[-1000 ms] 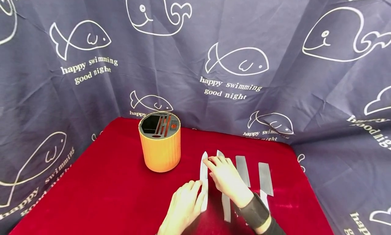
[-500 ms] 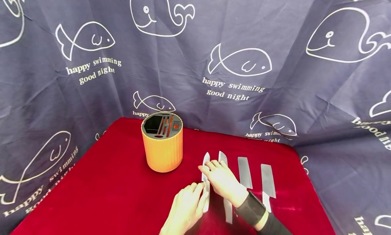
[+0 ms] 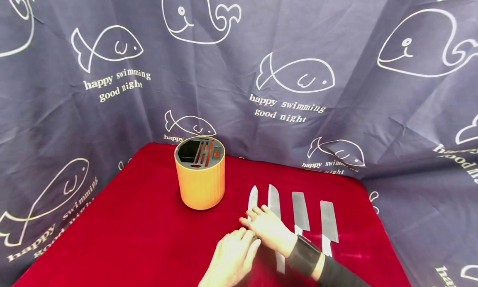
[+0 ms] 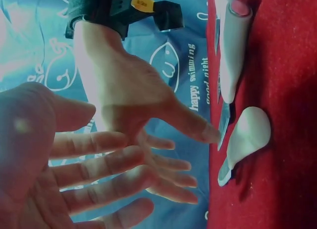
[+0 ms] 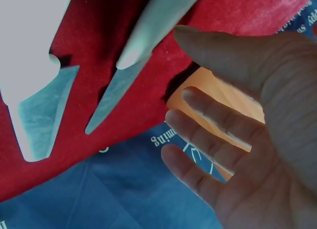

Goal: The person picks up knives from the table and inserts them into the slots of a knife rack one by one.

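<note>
Several knives with white handles lie side by side on the red cloth. The leftmost is a slim pointed knife (image 3: 252,198), partly hidden by the hands in the head view. Beside it lies a wider knife (image 3: 274,198), then two broad square-ended knives, one in the middle (image 3: 300,210) and one at the right (image 3: 329,220). Over the slim knife's handle, my left hand (image 3: 232,256) has its fingers loosely spread, holding nothing. My right hand (image 3: 269,228) hovers just beyond it, fingers apart. In the right wrist view, the slim knife's handle (image 5: 156,31) lies close to the thumb, apparently untouched.
A yellow round knife block (image 3: 200,185) with a dark slotted top stands behind and left of the hands. The red cloth (image 3: 142,220) covers the table. A blue-grey curtain (image 3: 224,79) with fish drawings hangs around the back and sides.
My right hand has drawn back from the slim knife's blade toward its handle, close to my left hand. My left hand has come off the handle. The knives have stayed in place.
</note>
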